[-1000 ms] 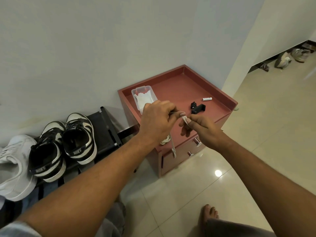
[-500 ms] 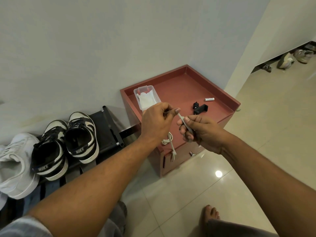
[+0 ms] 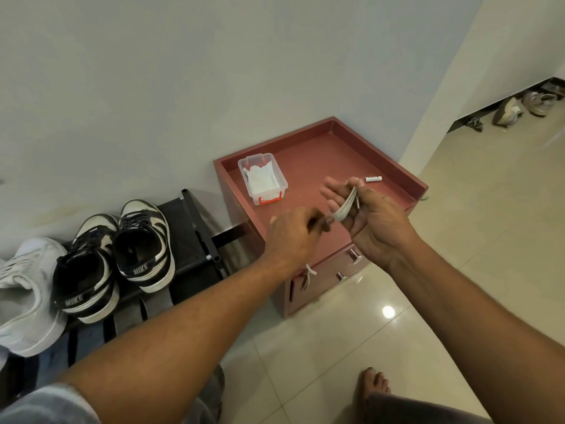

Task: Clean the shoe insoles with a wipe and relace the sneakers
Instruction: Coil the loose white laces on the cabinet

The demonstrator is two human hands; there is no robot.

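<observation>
Both hands are over the front of a red cabinet (image 3: 403, 175) and hold one white shoelace (image 3: 345, 206). My right hand (image 3: 367, 215) has the lace looped round its fingers. My left hand (image 3: 293, 237) pinches the lace's other stretch, and a loose end (image 3: 308, 275) hangs below that wrist. A pair of black-and-white sneakers (image 3: 116, 258) stands on a black shoe rack (image 3: 195, 228) to the left. A clear box of white wipes (image 3: 263, 177) sits on the cabinet top near the wall.
A white sneaker (image 3: 24, 289) lies at the far left of the rack. A small white tube (image 3: 373, 179) lies on the cabinet top. Drawer handles (image 3: 354, 254) face the tiled floor. My bare foot (image 3: 371, 381) is below. More shoes (image 3: 519, 107) lie far right.
My right hand has lifted and turned, winding the lace round its fingers. My left hand has dropped lower and left. The black object on the cabinet is now hidden behind my hands.
</observation>
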